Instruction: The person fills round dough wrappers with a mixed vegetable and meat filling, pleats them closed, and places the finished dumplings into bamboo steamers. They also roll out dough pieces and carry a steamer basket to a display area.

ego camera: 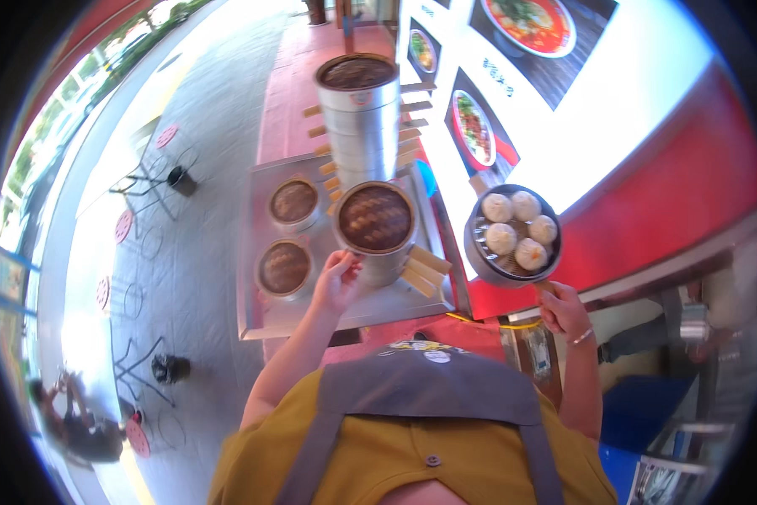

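My right hand (563, 309) grips the wooden handle of a round dark steamer basket (473, 252) holding several pleated steamed buns (501, 239). My left hand (339, 281) is at the near rim of a steamer stack with a woven lid (376, 218); its fingertips are bent close to the rim, and whether they grip it is unclear. Wooden handles (426, 271) stick out from that stack's right side. Behind it rises a taller stack of metal-sided steamers (359, 126), also lidded. Two smaller lidded steamers (294, 201) (284, 268) sit at the left.
The steamers stand on a metal table (328, 315) beside a lit menu panel (606, 139) above a red counter front (656, 214). Folding tables and red stools (124, 226) stand on the pavement at left. A person (81, 429) sits at lower left; another person's arm (637, 338) shows at right.
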Action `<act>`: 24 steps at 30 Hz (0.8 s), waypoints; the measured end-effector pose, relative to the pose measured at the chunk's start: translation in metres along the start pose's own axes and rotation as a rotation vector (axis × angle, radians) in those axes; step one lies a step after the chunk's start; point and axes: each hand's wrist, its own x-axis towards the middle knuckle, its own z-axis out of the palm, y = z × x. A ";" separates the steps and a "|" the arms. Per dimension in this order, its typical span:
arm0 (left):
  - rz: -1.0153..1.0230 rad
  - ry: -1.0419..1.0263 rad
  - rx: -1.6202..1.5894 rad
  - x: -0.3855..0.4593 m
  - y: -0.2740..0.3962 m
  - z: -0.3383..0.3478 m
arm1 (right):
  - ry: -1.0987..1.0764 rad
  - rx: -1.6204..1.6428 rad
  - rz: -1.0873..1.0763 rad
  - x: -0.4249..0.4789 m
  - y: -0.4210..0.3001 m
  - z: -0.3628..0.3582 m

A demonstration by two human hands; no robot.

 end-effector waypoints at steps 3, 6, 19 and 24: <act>0.011 0.010 0.044 0.006 -0.014 -0.003 | -0.032 0.035 -0.046 0.001 0.011 -0.003; 0.012 -0.029 0.174 0.007 -0.006 -0.024 | -0.094 -0.110 -0.163 0.032 0.021 0.005; 0.039 0.490 0.155 -0.078 0.045 -0.148 | -0.330 0.042 -0.155 0.039 -0.062 0.079; 0.200 0.657 0.200 -0.091 0.059 -0.225 | -0.349 -0.050 -0.057 0.037 -0.084 0.113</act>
